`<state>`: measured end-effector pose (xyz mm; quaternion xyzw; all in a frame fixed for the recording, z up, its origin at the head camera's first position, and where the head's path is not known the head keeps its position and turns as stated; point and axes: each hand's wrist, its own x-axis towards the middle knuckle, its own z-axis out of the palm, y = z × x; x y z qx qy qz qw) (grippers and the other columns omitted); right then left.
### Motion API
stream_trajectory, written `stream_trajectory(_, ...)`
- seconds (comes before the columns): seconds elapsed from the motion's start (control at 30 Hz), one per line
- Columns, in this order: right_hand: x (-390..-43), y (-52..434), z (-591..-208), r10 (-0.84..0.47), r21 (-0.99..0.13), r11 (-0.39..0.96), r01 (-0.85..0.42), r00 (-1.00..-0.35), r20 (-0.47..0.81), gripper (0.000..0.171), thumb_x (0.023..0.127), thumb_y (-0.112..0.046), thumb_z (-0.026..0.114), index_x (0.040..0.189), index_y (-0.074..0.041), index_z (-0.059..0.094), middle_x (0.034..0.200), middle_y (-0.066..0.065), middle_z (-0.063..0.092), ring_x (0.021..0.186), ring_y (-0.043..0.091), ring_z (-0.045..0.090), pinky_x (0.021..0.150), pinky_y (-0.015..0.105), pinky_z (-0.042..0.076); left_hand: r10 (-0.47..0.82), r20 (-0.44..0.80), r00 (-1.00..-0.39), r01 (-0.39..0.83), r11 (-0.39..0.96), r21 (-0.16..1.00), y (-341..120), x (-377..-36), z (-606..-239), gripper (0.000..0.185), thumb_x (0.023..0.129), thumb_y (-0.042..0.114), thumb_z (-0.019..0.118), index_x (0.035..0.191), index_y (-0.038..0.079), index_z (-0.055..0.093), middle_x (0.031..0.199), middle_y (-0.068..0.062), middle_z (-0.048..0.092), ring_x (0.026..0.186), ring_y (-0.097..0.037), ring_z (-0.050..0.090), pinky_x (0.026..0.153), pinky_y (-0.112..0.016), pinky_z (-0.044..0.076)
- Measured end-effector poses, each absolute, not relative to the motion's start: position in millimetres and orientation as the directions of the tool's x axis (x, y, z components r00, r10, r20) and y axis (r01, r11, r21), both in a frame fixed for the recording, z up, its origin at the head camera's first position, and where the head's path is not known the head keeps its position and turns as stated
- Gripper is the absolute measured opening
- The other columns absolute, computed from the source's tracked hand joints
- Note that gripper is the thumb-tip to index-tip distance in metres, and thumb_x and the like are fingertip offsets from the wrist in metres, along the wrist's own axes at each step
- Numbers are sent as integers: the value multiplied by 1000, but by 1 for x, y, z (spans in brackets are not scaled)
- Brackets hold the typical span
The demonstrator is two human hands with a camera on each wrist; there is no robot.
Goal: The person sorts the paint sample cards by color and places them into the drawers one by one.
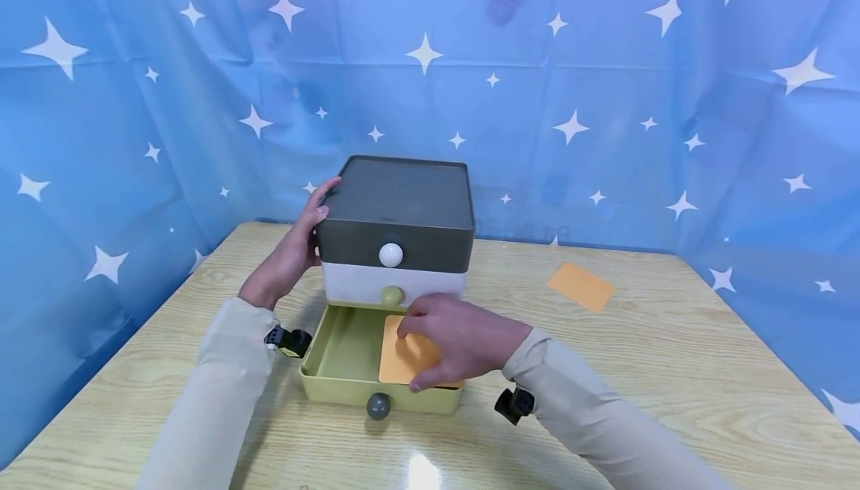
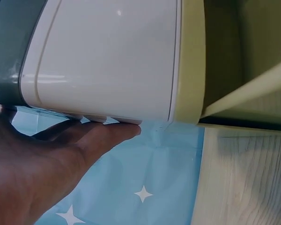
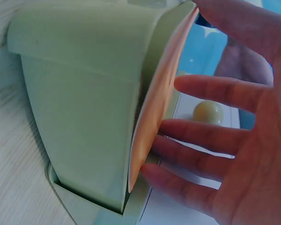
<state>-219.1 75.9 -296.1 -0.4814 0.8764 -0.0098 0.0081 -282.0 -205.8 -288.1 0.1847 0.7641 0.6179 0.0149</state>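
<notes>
A small three-drawer cabinet [image 1: 396,206] stands on a wooden table, with a dark grey top, a white middle [image 2: 107,61] and a green bottom. The green bottom drawer [image 1: 343,389] is pulled out toward me, its grey knob [image 1: 378,405] in front. My right hand [image 1: 457,337] holds an orange card [image 1: 403,359] over the drawer's right half, thumb at the near edge and fingertips on the far part. In the right wrist view the card [image 3: 154,103] lies tilted along the drawer [image 3: 84,93] rim. My left hand [image 1: 305,232] rests flat against the cabinet's left side, fingers straight [image 2: 98,136].
A second orange card [image 1: 581,287] lies on the table at the back right. Blue star-patterned cloth [image 1: 605,101] walls in the table on three sides. The upper two drawers are closed, with a white knob [image 1: 390,255] and a pale green knob [image 1: 391,296].
</notes>
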Motion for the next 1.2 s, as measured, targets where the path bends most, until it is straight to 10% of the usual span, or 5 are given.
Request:
stream_trajectory(0.57, -223, 78, -298, -894, 41, 445, -895, -440, 85, 43, 89, -43, 72, 117, -11, 70, 109, 1, 73, 95, 12, 68, 84, 29, 54, 294, 204, -934, 261, 170, 950, -204, -283, -289, 54, 103, 51, 20, 156, 53, 9, 163, -13, 13, 134, -45, 35, 83, -41, 46)
stream_trajectory(1.2, -248, 159, -296, -758, -178, 608, -773, -633, 159, 17, 88, -29, 76, 99, -16, 73, 94, -4, 74, 84, 7, 68, 75, 25, 55, 300, 216, -929, 279, 183, 943, -205, -281, -289, 55, 103, 55, 19, 157, 49, 7, 163, -14, 16, 131, -45, 42, 82, -40, 50)
